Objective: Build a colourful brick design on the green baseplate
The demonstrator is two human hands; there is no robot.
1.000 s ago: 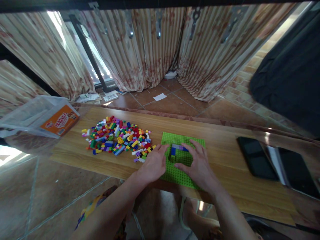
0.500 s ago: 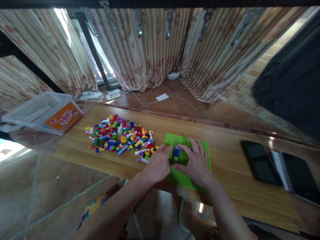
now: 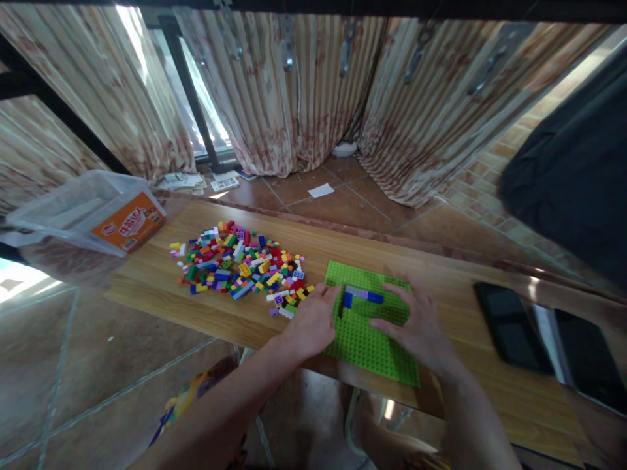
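Observation:
On the wooden table lies a green studded baseplate (image 3: 369, 343). Blue toy bricks (image 3: 375, 297) and pale grey-lilac bricks (image 3: 360, 293) form an L shape on its upper part. My left hand (image 3: 313, 323) is closed over the plate's left edge, with its fingertips close to the left end of the bricks; their undersides are hidden. Above the plate's right side, my right hand (image 3: 421, 326) has its thumb and fingers spread, with nothing visible between them. Its fingers are slightly blurred.
A pile of mixed loose toy bricks (image 3: 240, 264) spreads left of the plate. Beyond it stands a clear plastic bin (image 3: 73, 215) with an orange label. Two dark phone-like devices (image 3: 509, 326) lie at the right. Curtains (image 3: 323, 98) hang behind the table (image 3: 455, 307).
My right hand has moved right, away from the bricks, and its fingers have opened wider. More of the brick row now shows. My left hand has stayed at the plate's left edge.

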